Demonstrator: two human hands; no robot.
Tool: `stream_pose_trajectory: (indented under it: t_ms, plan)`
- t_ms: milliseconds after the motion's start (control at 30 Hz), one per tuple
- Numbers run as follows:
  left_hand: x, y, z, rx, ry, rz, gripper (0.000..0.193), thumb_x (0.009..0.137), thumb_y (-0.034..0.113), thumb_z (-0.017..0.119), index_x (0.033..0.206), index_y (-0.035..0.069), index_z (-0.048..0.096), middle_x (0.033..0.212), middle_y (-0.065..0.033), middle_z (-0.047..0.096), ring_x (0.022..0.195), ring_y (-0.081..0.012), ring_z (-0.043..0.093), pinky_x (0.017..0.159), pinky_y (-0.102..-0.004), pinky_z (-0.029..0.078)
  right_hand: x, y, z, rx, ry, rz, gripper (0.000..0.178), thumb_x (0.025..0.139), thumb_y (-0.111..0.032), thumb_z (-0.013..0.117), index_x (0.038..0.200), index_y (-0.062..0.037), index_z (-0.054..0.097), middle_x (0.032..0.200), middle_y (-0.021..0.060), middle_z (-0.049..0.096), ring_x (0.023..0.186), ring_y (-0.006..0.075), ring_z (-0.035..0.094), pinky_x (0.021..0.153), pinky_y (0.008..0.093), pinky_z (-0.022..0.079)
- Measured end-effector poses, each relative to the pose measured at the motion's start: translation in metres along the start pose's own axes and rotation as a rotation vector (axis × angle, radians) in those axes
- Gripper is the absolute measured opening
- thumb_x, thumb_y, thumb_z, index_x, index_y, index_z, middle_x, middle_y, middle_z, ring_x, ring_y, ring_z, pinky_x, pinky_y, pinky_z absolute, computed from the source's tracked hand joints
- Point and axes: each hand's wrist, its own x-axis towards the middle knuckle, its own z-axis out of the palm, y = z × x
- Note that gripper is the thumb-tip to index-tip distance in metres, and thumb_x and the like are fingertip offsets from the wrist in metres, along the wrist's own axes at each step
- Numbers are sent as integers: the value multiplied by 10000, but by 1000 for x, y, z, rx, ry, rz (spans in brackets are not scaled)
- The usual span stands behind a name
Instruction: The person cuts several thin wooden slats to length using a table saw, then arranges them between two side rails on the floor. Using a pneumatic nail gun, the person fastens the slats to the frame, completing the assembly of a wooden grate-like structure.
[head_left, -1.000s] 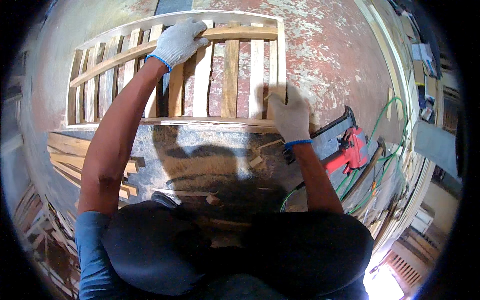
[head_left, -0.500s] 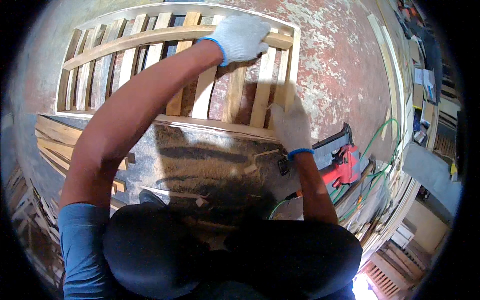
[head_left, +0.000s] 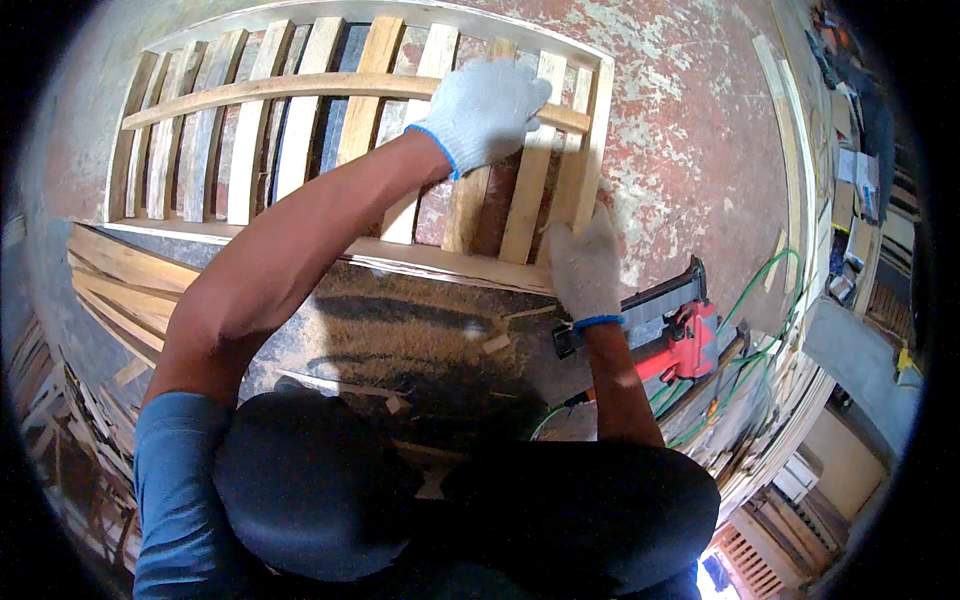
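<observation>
A rectangular wooden frame [head_left: 602, 120] with several crosswise boards lies on the floor in front of me. Lengthwise over these boards runs a long thin wooden slat [head_left: 300, 86]. My left hand [head_left: 487, 115], in a white knit glove with a blue cuff, is closed over the slat toward its right end; the fingertips are partly hidden. At the near right corner, my right hand [head_left: 586, 265], gloved likewise, grips the end of the frame with thumb and fingers on either side. A red nail gun [head_left: 690, 340] lies just right of my right forearm.
A green air hose [head_left: 768, 268] curls beyond the nail gun. Loose boards [head_left: 130, 270] are stacked at the left. Sawdust and a small wood scrap [head_left: 497, 344] lie near my knees. Long wood strips [head_left: 783, 130] and a grey panel [head_left: 862, 350] are on the right.
The slat has shifted toward me across the boards, with my left hand on it. My right hand has stayed at the frame's near right corner.
</observation>
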Motion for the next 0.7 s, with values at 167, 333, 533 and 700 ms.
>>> stream_pose_trajectory:
  t_ms: [167,333,533,700]
  plan:
    - [-38,15,2,-57,71,92,95,769,74,692,838,124,650,842,-104,662,821,-346,686,700,-477,543,3,8,3,-6,-16,82,416,930,-215,621,1255,36,556,1060,285,687,1007,471,673,887,536,536]
    - [-41,20,10,-31,163,94,45,781,96,680,759,120,648,742,-99,639,703,-328,671,610,-446,530,2,22,13,114,87,-29,339,913,-225,629,1133,32,613,924,215,687,839,364,683,774,469,537]
    - [-44,23,-5,-98,314,135,56,778,155,643,805,112,666,724,-144,640,690,-348,662,590,-479,495,-10,27,-12,213,-22,23,364,1008,-371,626,935,-15,621,751,51,583,672,174,567,609,382,466]
    - [-81,-46,-116,112,-168,-66,334,811,404,738,897,82,715,854,-143,673,838,-359,682,786,-488,529,9,112,12,8,-11,-106,267,983,-284,612,932,-22,625,732,-5,541,651,125,528,584,354,429]
